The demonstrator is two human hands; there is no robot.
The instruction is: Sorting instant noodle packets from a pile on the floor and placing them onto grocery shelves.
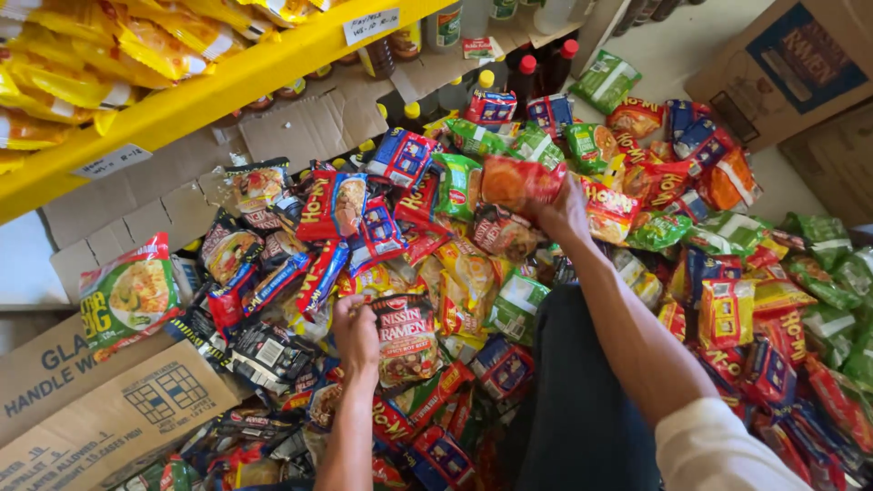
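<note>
A big heap of instant noodle packets in red, green, blue, black and orange covers the floor below me. My left hand grips the edge of a dark packet with a picture of noodles, near the heap's front left. My right hand reaches further out and holds up a red-orange packet above the pile. My dark trouser leg lies between my arms.
A yellow shelf with yellow packets runs across the upper left. Dark bottles with red and yellow caps stand at the back. Cardboard boxes sit at lower left and upper right. Flattened cardboard lines the low shelf.
</note>
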